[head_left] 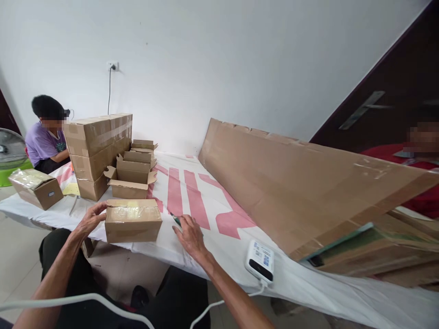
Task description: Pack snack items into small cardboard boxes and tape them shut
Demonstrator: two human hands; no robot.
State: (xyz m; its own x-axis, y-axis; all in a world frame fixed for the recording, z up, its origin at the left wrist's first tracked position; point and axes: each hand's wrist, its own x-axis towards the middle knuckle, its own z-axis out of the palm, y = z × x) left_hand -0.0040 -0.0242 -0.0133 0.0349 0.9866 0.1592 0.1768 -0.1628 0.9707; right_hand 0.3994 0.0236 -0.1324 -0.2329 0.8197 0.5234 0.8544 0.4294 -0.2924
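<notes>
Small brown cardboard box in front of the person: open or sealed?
Sealed. The small brown cardboard box has its top flaps flat under shiny clear tape; the left hand touches its left end.

Small brown carton (133, 220), tape-sealed, lying flat; green tool (175, 220) just beside.

Sealed box (133, 220) before open boxes (132, 176), between hands.

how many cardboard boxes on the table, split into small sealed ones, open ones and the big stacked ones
small brown cardboard boxes taped shut: 2
small brown cardboard boxes with open flaps: 4 (rear ones partly hidden)
large taped brown cardboard boxes in the stack: 3
total: 9
</notes>
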